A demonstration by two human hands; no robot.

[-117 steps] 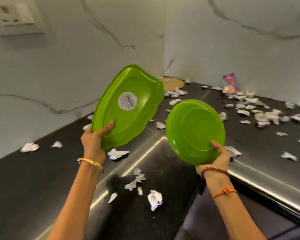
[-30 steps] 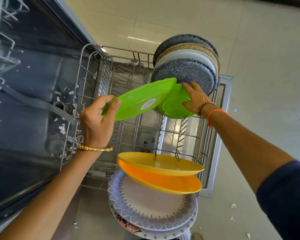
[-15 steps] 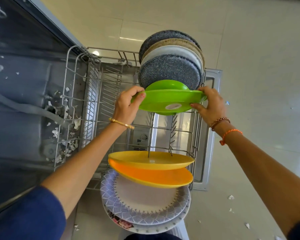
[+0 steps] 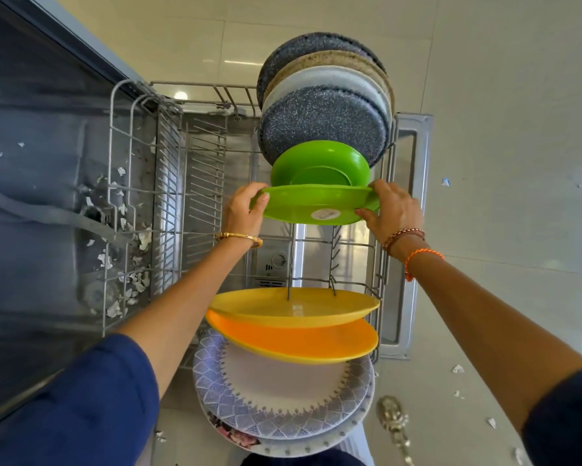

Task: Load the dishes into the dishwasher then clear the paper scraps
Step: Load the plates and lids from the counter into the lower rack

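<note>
While both the left hand [image 4: 245,210] and right hand [image 4: 392,210] pinch opposite rims, the scalloped green plastic plate [image 4: 316,205] seems light, stiff, probably slick.

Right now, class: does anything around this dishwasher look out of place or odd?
Yes. Torn paper scraps litter the dishwasher tub beside the rack, where only dishes belong, and more scraps dot the floor. The plates themselves stand in orderly rows.
</note>
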